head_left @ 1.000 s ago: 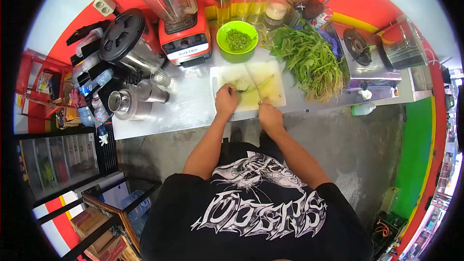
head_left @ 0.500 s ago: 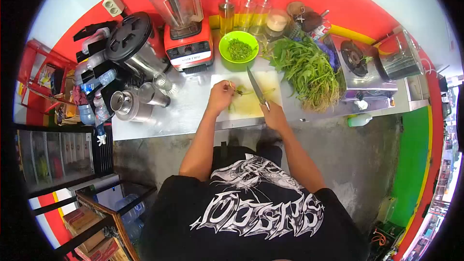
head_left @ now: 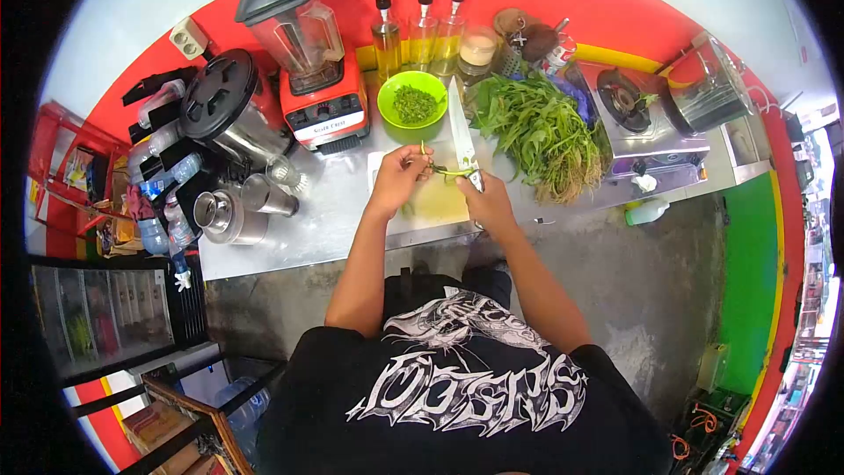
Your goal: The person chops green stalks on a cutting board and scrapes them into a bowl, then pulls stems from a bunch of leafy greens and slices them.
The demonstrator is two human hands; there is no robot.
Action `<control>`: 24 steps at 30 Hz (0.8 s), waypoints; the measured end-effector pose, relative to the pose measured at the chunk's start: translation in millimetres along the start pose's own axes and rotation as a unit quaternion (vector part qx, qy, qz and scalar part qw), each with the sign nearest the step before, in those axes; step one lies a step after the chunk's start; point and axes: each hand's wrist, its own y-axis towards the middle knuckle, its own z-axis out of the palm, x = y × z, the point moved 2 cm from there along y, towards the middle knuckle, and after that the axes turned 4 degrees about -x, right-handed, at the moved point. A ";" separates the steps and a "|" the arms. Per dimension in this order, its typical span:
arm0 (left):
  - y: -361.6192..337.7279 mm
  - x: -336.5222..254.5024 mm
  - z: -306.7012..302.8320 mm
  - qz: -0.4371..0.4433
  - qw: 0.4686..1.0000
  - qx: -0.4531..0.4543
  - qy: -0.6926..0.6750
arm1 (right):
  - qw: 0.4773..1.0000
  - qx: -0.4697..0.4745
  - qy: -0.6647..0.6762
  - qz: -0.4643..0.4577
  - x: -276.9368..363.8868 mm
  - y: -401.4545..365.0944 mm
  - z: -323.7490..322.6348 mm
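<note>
Over the cutting board (head_left: 440, 205), my left hand (head_left: 400, 180) pinches thin green stems (head_left: 448, 171) between its fingertips. The stems stretch across to my right hand (head_left: 488, 204), which is closed around the handle of a knife (head_left: 461, 127). The knife's blade points away from me, tilted up beside a lime-green bowl (head_left: 411, 132). Chopped greens (head_left: 415, 105) fill part of that bowl, just behind the board. A large bunch of leafy greens (head_left: 536, 123) with roots lies right of the knife.
Behind stand a red blender (head_left: 325, 110), several pump bottles (head_left: 423, 31) and a jar (head_left: 477, 51). Metal cups (head_left: 268, 195) and a large black-lidded container (head_left: 220, 97) are at the left. A gas stove (head_left: 655, 145) sits at the right, near the steel counter's (head_left: 303, 242) end.
My hands have come closer together and lifted off the board, with the stems now spanning between them. The knife blade has swung to point more straight away from me. The view has shifted slightly.
</note>
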 end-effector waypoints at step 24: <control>-41.8 21.0 -49.3 0.047 0.990 0.008 0.136 | 0.962 0.090 0.247 0.071 -0.2 8.5 58.9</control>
